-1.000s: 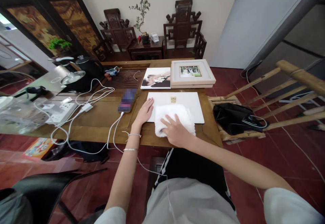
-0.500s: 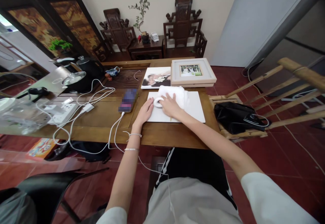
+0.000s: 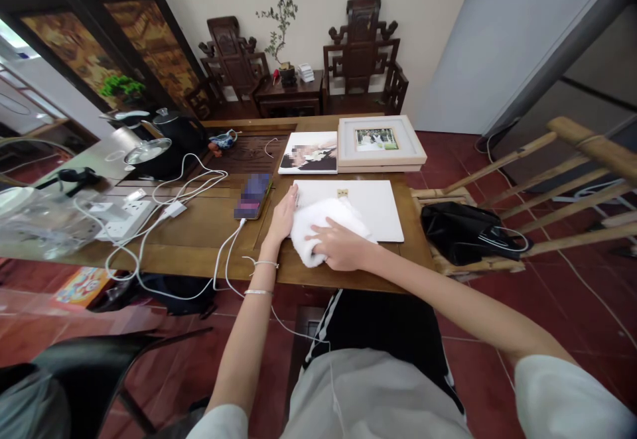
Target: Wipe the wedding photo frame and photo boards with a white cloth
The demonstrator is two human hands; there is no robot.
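A flat white album box (image 3: 378, 203) with a small gold clasp lies on the wooden table (image 3: 199, 227) in front of me. My right hand (image 3: 338, 248) presses flat on a folded white towel (image 3: 318, 223) at the box's near left corner, fingers spread over the cloth. Beside it, my left hand (image 3: 283, 215) lies open on the box's left edge, holding it down. Two bracelets circle that wrist.
Behind the box lie a photo print (image 3: 308, 154) and a framed photo box (image 3: 381, 142). A phone (image 3: 253, 195) on a white cable, a power strip (image 3: 124, 217), a kettle (image 3: 172, 137) sit left. A black bag (image 3: 462, 233) rests on a bamboo chair right.
My right hand has slid the towel from the far part of the box back toward me to its near left corner. The left hand stayed put.
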